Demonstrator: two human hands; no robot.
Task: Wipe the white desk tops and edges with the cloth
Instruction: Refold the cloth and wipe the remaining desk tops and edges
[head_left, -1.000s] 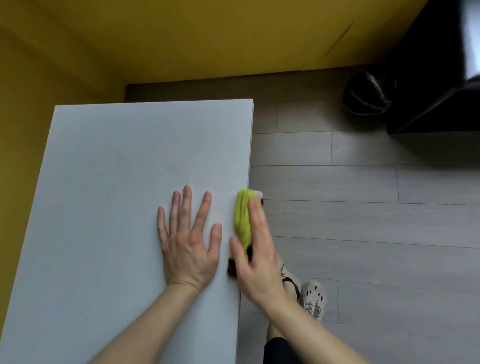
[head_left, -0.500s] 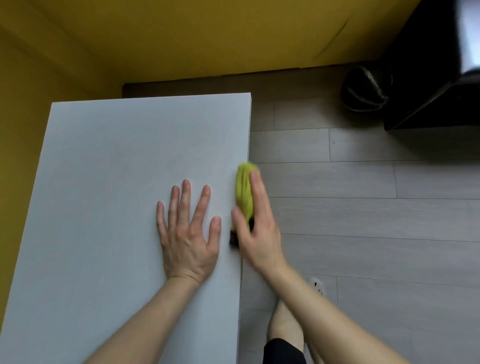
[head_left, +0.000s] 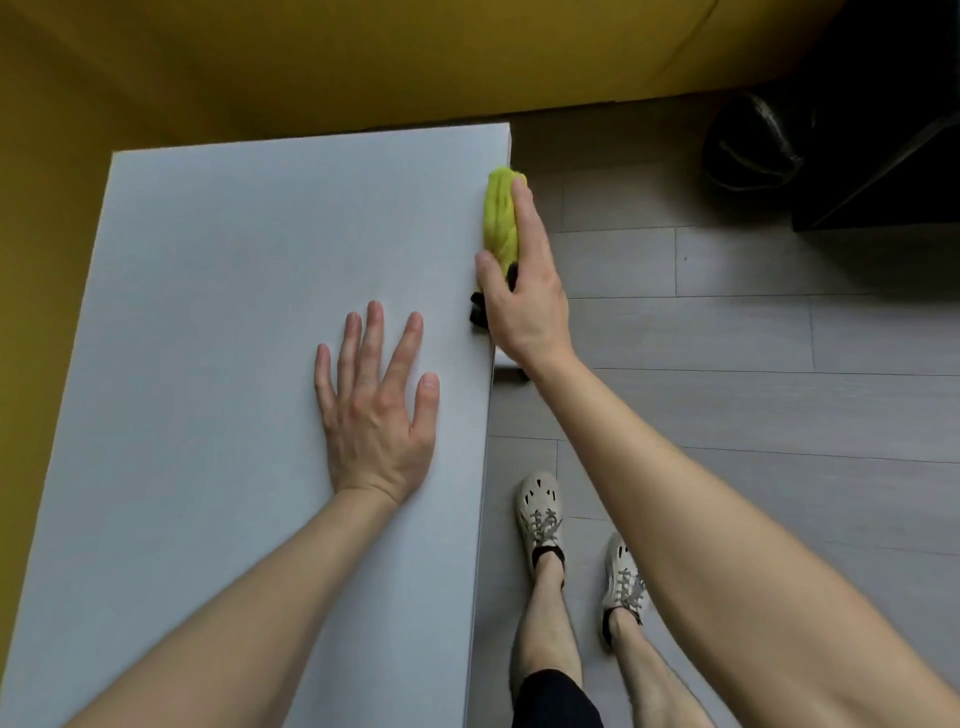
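White worktop (head_left: 234, 260): left hand (head_left: 374, 410) lies flat on the top, fingers spread, grasping nothing. Right hand (head_left: 524, 296) grasps the yellow-green cloth (head_left: 500, 218), thumb on top and fingers along the side, pressing it against the worktop's right edge near the far corner. 1 black bag (head_left: 753, 145) sits on the floor (head_left: 727, 415), well apart from the worktop; its contents cannot be told.

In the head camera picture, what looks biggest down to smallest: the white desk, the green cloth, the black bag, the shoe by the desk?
1. white desk
2. black bag
3. green cloth and shoe: about alike; the right hand hides part of the cloth, so unranked.
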